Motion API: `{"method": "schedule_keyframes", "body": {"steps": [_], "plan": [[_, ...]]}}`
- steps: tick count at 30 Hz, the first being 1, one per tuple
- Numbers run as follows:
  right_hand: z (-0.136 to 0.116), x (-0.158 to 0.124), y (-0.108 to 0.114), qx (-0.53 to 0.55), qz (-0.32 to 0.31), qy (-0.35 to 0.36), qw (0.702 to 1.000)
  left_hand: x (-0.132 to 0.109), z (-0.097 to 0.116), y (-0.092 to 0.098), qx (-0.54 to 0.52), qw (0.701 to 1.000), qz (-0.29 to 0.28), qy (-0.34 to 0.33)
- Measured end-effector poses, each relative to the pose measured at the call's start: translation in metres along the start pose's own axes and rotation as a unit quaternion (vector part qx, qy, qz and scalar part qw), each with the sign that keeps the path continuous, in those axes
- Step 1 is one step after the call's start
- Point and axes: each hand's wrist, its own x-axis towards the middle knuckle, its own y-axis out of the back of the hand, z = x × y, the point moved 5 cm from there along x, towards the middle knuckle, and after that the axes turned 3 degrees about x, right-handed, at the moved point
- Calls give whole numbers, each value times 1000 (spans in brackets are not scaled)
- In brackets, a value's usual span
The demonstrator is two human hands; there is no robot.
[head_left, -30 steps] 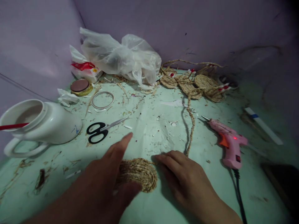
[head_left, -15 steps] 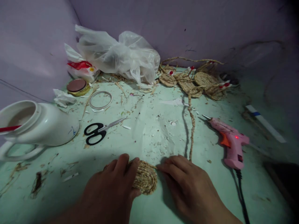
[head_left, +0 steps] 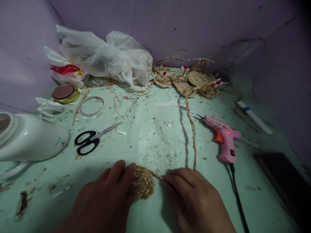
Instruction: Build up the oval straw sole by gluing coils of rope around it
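A coiled disc of braided straw rope (head_left: pixel 143 183) lies on the pale green table, its left part covered by my left hand (head_left: pixel 107 189). The fingers of that hand are closed over the disc, thumb at its lower edge. From the disc's top a loose end of braided rope (head_left: pixel 155 174) runs right into my right hand (head_left: pixel 194 194), which pinches it. Beyond the right hand the rope (head_left: pixel 191 129) stretches back to a pile of woven straw coils (head_left: pixel 186 85) with red and white beads. A pink glue gun (head_left: pixel 225 136), its red light lit, lies right of the rope.
Black-handled scissors (head_left: pixel 93 139) and a tape ring (head_left: pixel 91 106) lie to the left, near a white jug (head_left: pixel 41 136) on its side. Behind them sit a plastic bag (head_left: pixel 109 58), a tissue pack (head_left: pixel 69 74) and a round tin (head_left: pixel 64 92). A dark flat object (head_left: pixel 279 181) lies at right.
The view has shifted right, so the table things appear further left. My right hand is now further from the disc, with a longer stretch of rope showing between them.
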Motion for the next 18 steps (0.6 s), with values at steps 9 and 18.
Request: {"method": "schedule_keyframes", "body": {"steps": [9,18], "plan": [[-7,-10,-4,25,94,16,995,0,8,5,83,996,-9,24],[-10,-25,-9,25,117,-32,992,-2,3,-1,100,993,18,57]]}}
